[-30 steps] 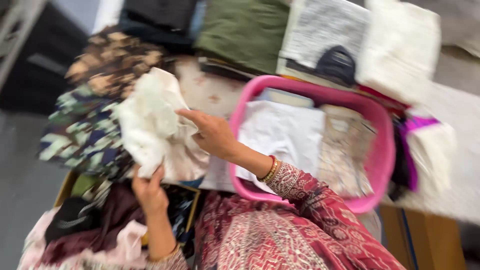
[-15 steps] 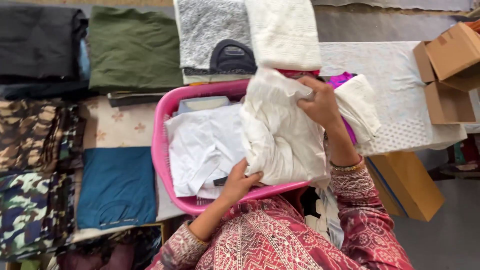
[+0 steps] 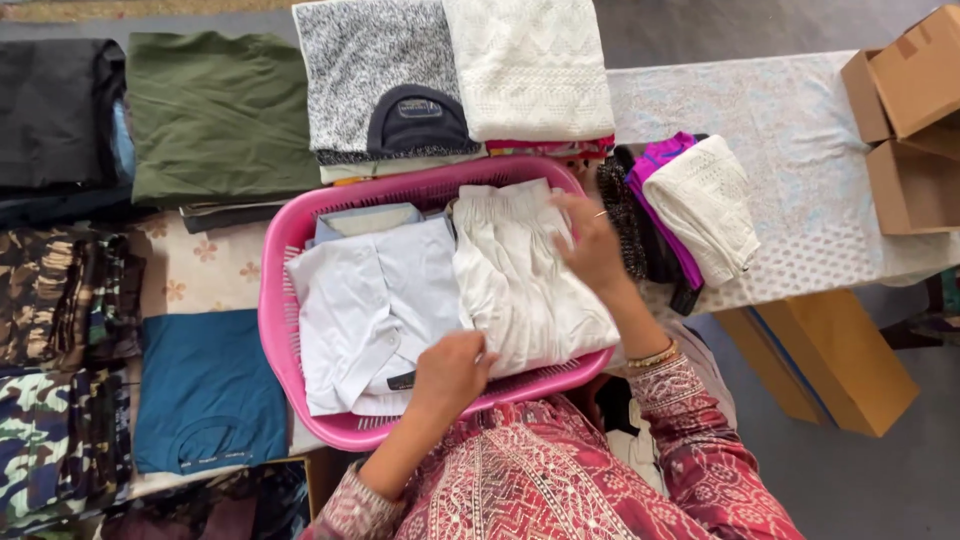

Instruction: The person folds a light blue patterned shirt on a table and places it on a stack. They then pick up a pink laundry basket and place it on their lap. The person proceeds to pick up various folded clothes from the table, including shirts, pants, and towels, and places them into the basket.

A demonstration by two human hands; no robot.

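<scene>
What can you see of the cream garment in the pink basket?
The cream garment is folded, soft crinkled cloth with a gathered top edge. It lies flat in the right half of the pink basket, beside a folded white shirt. The left hand presses its lower edge; the right hand rests on its upper right.

The basket [image 3: 278, 300] is bright pink. In it lie a pale blue shirt [image 3: 372, 300] and a cream garment [image 3: 525, 280]. The sleeve [image 3: 700, 460] is red with a fine white print. Around it: an olive green top [image 3: 220, 115], a speckled grey sweater [image 3: 365, 60], a teal shirt [image 3: 205, 390], camouflage trousers [image 3: 60, 300], brown boxes [image 3: 905, 110].
</scene>
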